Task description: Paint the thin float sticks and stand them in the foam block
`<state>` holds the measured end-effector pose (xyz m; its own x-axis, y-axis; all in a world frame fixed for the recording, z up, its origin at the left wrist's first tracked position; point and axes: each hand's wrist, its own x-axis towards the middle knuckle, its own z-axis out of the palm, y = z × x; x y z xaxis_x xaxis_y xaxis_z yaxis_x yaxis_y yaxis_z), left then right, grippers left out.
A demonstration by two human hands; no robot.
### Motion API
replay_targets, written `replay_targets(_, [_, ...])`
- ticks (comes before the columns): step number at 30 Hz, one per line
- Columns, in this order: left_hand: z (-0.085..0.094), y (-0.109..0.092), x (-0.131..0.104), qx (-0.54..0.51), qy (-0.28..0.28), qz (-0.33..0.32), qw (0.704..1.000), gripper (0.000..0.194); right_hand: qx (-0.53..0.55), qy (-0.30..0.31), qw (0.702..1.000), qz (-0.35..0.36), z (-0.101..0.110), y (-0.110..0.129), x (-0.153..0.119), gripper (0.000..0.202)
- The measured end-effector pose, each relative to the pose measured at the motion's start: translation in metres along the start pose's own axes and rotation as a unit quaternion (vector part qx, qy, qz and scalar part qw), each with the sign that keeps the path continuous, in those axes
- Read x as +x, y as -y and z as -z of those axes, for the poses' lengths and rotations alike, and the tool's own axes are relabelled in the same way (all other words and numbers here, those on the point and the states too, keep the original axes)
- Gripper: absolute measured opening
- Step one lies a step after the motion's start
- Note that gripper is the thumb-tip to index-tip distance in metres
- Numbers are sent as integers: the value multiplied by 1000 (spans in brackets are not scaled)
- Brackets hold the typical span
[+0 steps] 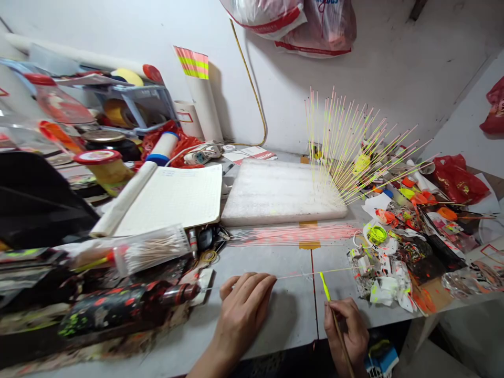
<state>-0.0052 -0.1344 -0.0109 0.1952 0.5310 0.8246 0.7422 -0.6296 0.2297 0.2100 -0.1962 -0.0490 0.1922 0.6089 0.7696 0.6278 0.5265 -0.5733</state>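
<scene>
Stick (299, 275): very thin, straight, running crosswise over the worktop (291, 315), nearly level, right end slightly higher in view. Pale pinkish beside left fingers (255, 286), where held, exact contact hidden; yellow-green tint along the stretch right of the brush (326, 295).

Brush: slim brown wooden handle, bright yellow-green from bristles down to just above right fingers (346, 310). Held slanting, tip away and leftward. Bristle end at the stick, apparently touching.

Two hands (246, 304), one paintbrush (327, 296), one held stick (295, 276).
Also there are one foam block (275, 184), one open notebook (179, 199) and two bags (271, 16) hanging above; the standing sticks (337, 181) are many, too dense to count.
</scene>
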Motion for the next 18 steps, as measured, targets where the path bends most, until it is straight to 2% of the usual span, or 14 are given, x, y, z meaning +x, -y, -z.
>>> replay_targets(9, [2,0,3,7,-1,-16,1000,17,-4,-6,1000,22,6,-1,2,10])
replay_targets(13, [3,0,2,8,-3,-15,1000,17,16,-16,999,32,1,10,5,11])
replay_targets(18, [3,0,1,9,0,-4,1000,17,39,10,999,25,-9,19,3,13])
